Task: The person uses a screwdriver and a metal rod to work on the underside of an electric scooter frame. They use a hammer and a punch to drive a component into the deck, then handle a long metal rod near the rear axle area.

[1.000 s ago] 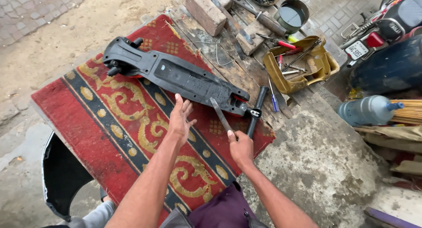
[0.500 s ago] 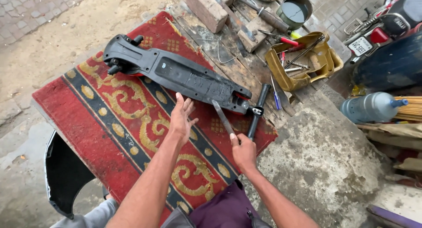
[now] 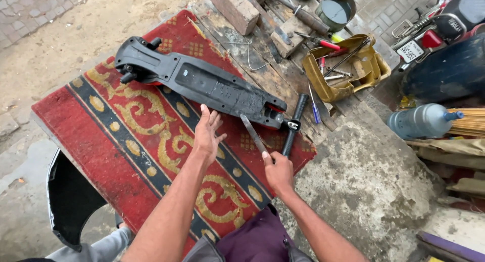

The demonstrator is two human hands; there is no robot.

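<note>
A long black plastic scooter deck (image 3: 202, 82) lies upside down across a red patterned rug (image 3: 126, 140). My left hand (image 3: 208, 133) hovers open, fingers spread, just in front of the deck's near edge, holding nothing. My right hand (image 3: 277, 171) grips the handle end of a flat metal tool (image 3: 254, 134), a file or blade, whose tip points toward the deck's right end. A black handle bar (image 3: 294, 125) lies right of the blade, touching the deck's end.
A yellow cut-open container (image 3: 348, 70) with screwdrivers and small tools sits behind right. A brick (image 3: 235, 9), a dark pot (image 3: 336, 10), a water bottle (image 3: 419, 121), a scooter's rear (image 3: 439, 34) and a black panel (image 3: 70, 201) at the left surround the rug.
My left hand stays spread near the deck. My right hand with the flat tool has shifted slightly toward me; the view moved a little.
</note>
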